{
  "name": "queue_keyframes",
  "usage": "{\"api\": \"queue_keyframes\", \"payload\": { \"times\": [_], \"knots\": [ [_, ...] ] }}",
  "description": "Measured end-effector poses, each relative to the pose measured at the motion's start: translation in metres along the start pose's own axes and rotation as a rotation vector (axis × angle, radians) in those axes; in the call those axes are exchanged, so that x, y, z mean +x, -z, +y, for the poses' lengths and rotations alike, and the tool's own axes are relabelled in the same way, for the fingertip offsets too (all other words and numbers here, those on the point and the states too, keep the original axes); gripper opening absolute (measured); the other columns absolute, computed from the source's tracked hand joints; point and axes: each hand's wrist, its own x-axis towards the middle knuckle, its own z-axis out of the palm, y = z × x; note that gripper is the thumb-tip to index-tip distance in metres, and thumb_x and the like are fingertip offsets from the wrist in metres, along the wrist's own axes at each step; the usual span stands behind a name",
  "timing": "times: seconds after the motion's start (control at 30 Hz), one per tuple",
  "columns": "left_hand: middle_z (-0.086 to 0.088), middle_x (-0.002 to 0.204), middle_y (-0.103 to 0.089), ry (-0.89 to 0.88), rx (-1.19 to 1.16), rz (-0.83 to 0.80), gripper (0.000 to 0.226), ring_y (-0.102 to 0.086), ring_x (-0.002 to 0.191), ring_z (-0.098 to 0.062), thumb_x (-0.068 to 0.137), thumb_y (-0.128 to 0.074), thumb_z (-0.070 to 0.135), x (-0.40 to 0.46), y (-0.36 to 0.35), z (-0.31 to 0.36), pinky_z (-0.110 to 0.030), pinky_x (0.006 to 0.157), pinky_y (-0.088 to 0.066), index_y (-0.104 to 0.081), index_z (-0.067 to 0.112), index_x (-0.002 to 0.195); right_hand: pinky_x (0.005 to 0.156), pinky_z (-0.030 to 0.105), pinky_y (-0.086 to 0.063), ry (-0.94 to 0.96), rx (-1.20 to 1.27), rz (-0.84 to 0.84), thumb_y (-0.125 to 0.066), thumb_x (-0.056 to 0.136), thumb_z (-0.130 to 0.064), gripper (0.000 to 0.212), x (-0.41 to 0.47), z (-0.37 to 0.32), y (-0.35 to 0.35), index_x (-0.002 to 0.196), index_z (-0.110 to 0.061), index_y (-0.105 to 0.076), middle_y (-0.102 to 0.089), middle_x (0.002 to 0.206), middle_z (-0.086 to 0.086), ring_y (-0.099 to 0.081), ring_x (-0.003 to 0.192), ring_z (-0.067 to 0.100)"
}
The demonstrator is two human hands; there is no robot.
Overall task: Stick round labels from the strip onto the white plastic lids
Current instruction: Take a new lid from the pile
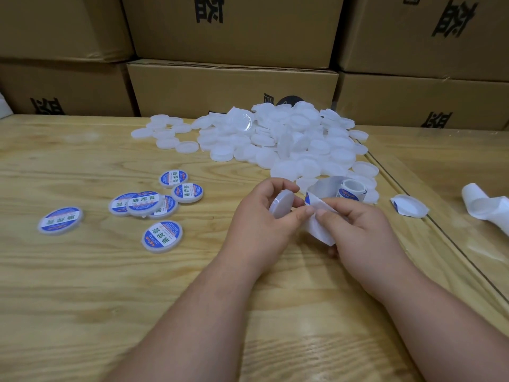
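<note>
Hands meet mid-desk: left hand [264, 216] grips a bare lid [281, 206], light, stiff, best held by its rim, while right hand [355, 230] pinches the flimsy label strip [321, 216] curling toward one o'clock.

Blank white lid [281, 206] held tilted beside the curling, seemingly part-peeled label strip [321, 216].

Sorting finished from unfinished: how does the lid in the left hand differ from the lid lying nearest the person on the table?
The lid in the left hand is bare, with no label; the nearest lid on the table carries a blue and white round label. The held lid is tilted on edge, gripped by the left hand; the table lid lies flat, untouched. Both are round, white plastic lids, seemingly of like size.
</note>
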Motion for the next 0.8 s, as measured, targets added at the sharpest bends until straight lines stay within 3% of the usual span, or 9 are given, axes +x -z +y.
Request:
{"api": "queue_keyframes", "payload": {
  "times": [0.13,0.27,0.4,0.5,0.57,0.67,0.73,0.8],
  "knots": [
    [0.016,0.090,-0.074,-0.001,0.017,0.013,0.029,-0.069,0.090,-0.010,0.083,-0.079,0.027,0.0005,0.0000,-0.0014,-0.031,0.082,-0.058,-0.061,0.046,0.094,0.054,0.013,-0.045,0.021,0.035,-0.014,-0.052,0.090,-0.008,0.037,-0.0009,-0.0023,-0.0022,0.089,-0.034,-0.079,-0.069,0.069,-0.017,-0.056,0.058,-0.004],
    [0.011,0.088,-0.072,-0.005,0.018,0.093,0.024,-0.066,0.077,-0.014,0.084,-0.071,0.023,0.0007,-0.0008,-0.0016,-0.024,0.066,-0.055,-0.064,0.045,0.091,0.053,0.030,-0.044,-0.026,-0.017,0.106,-0.052,0.084,-0.012,0.032,0.0013,0.0019,-0.0033,0.085,-0.034,-0.075,-0.061,0.061,-0.009,-0.051,0.055,0.010],
    [-0.001,0.077,-0.070,0.055,-0.100,0.202,0.020,-0.058,0.063,-0.010,0.079,-0.063,0.020,0.0030,0.0014,0.0008,-0.021,0.052,-0.047,-0.065,0.038,0.089,0.045,0.017,-0.040,-0.039,-0.003,0.286,-0.050,0.072,-0.026,0.025,0.0014,-0.0003,0.0005,0.082,-0.034,-0.072,-0.059,0.058,-0.014,-0.050,0.051,0.005],
    [0.012,0.073,-0.066,0.096,-0.177,0.227,0.024,-0.061,0.062,-0.010,0.071,-0.056,0.020,0.0041,0.0042,0.0019,-0.023,0.053,-0.047,-0.066,0.038,0.084,0.042,0.010,-0.036,-0.060,0.015,0.385,-0.055,0.082,-0.017,0.021,0.0028,0.0007,0.0035,0.089,-0.032,-0.069,-0.061,0.061,-0.022,-0.050,0.049,0.000],
    [0.016,0.074,-0.065,0.102,-0.178,0.220,0.025,-0.062,0.062,-0.009,0.070,-0.054,0.020,0.0043,0.0049,0.0017,-0.022,0.054,-0.048,-0.066,0.038,0.083,0.050,0.007,-0.040,-0.027,-0.023,0.418,-0.057,0.086,-0.010,0.029,0.0035,0.0004,0.0029,0.096,-0.036,-0.064,-0.064,0.075,-0.024,-0.055,0.059,-0.002],
    [0.015,0.072,-0.065,0.106,-0.164,0.193,0.026,-0.061,0.062,-0.011,0.069,-0.054,0.020,0.0043,0.0042,0.0012,-0.026,0.056,-0.048,-0.066,0.038,0.082,0.076,0.011,-0.043,0.213,-0.185,0.402,-0.059,0.089,-0.004,0.039,0.0017,-0.0046,0.0005,0.104,-0.040,-0.060,-0.061,0.109,-0.012,-0.058,0.097,0.005],
    [0.012,0.072,-0.064,0.107,-0.155,0.168,0.026,-0.057,0.063,-0.015,0.069,-0.054,0.019,0.0036,0.0034,0.0013,-0.032,0.060,-0.047,-0.066,0.037,0.083,0.088,0.019,-0.042,0.421,-0.312,0.355,-0.059,0.089,-0.001,0.038,-0.0002,-0.0052,-0.0013,0.106,-0.034,-0.066,-0.057,0.116,-0.006,-0.053,0.112,0.013],
    [0.010,0.074,-0.064,0.101,-0.151,0.141,0.025,-0.057,0.064,-0.016,0.069,-0.054,0.018,0.0022,0.0030,0.0020,-0.034,0.062,-0.047,-0.066,0.035,0.083,0.090,0.032,-0.043,0.537,-0.398,0.291,-0.060,0.086,-0.003,0.033,-0.0012,-0.0028,-0.0029,0.102,-0.029,-0.071,-0.055,0.118,-0.007,-0.050,0.115,0.018]
  ]
}}
